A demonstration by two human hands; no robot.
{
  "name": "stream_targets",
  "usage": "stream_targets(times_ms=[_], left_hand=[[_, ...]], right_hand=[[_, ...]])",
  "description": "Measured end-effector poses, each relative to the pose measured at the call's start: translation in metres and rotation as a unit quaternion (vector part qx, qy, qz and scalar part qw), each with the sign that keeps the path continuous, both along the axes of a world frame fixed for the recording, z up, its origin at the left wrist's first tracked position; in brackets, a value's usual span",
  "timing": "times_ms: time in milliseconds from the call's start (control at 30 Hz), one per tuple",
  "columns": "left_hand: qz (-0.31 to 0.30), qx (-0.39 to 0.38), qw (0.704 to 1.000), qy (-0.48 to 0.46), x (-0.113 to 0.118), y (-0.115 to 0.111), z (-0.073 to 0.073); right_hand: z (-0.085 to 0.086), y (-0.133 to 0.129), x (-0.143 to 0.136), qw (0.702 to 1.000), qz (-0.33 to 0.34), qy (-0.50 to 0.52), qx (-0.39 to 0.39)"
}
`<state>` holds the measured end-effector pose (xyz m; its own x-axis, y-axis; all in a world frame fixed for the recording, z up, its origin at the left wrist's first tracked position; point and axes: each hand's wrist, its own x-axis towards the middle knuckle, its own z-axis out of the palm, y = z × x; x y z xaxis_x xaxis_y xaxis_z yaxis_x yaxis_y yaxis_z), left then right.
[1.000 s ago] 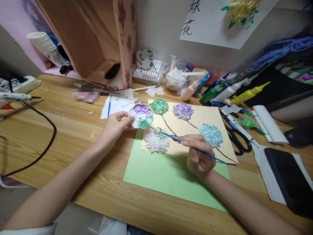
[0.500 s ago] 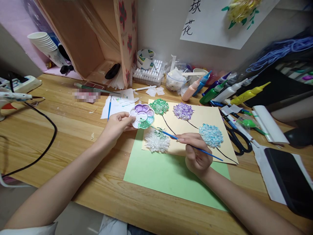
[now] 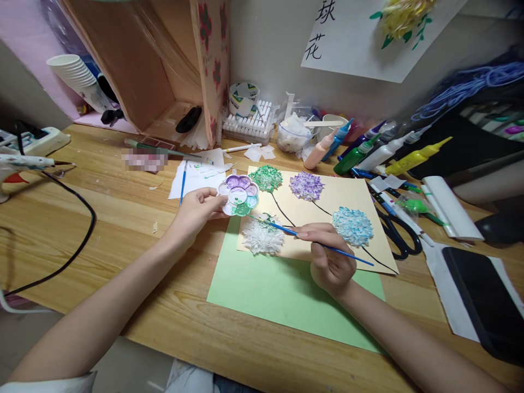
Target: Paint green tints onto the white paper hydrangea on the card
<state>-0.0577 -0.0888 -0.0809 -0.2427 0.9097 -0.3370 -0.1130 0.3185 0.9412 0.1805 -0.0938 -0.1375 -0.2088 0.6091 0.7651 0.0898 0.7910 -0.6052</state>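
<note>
My left hand [image 3: 200, 210] pinches the edge of a flower-shaped paint palette [image 3: 238, 195], which has purple paint at its top and green in its lowest well. A blue paintbrush [image 3: 327, 247] is held in my right hand [image 3: 331, 254], its tip close to the palette's green well. Below the brush lies a white ruffled paper flower [image 3: 262, 240] with green dabs on its upper part. Green [image 3: 267, 179], purple [image 3: 307, 186] and light blue [image 3: 352, 226] ruffled flowers with drawn black stems share the same cream sheet [image 3: 303, 217]. Under it is a light green sheet [image 3: 295, 303].
Paint bottles [image 3: 376, 155], black scissors [image 3: 399, 237] and a dark phone [image 3: 483, 300] lie to the right. A paint-marked tissue [image 3: 200, 177] carries another brush [image 3: 183, 183]. Behind are a marker box [image 3: 249, 125] and an open cardboard box [image 3: 164, 71]. A glue gun [image 3: 24, 164] sits left.
The brush tip has moved slightly down and right, from the palette's green well to just beyond its lower edge. My left hand and the palette have hardly moved.
</note>
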Motion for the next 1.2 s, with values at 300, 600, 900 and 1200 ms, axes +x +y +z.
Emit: stream_targets(times_ms=[300, 600, 900, 1200], left_hand=[[0.047, 0.047, 0.994, 0.092, -0.011, 0.004, 0.002], [0.071, 0.058, 0.989, 0.118, -0.015, 0.005, 0.005], [0.056, 0.067, 0.986, 0.145, -0.014, 0.003, 0.003], [0.054, 0.07, 0.984, 0.155, -0.013, 0.002, 0.004]], right_hand=[[0.0, 0.008, -0.003, 0.969, -0.026, 0.142, -0.198], [-0.001, 0.008, -0.002, 0.964, 0.003, 0.115, -0.239], [0.0, 0.008, -0.002, 0.971, 0.006, 0.084, -0.225], [0.0, 0.009, -0.002, 0.973, 0.013, 0.061, -0.223]])
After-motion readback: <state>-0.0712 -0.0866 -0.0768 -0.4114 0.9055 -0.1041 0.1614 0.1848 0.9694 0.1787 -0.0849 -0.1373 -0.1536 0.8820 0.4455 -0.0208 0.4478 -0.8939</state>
